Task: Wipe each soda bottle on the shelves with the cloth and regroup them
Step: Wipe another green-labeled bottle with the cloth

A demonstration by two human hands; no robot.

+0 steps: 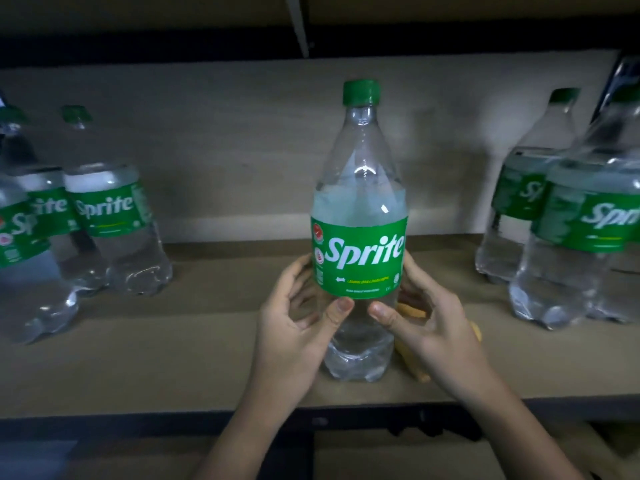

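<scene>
A clear Sprite bottle [358, 237] with a green cap and green label stands upright at the middle of the wooden shelf [173, 358]. My left hand [298, 323] grips its left side just below the label. My right hand [426, 327] wraps its right side, thumb on the front. A yellow cloth [412, 310] shows between my right hand's fingers and the bottle, mostly hidden.
Three Sprite bottles [114, 223] stand grouped at the shelf's left. More Sprite bottles [571, 237] stand at the right. The shelf's dark front edge [138, 424] runs below my wrists. Another shelf board lies overhead.
</scene>
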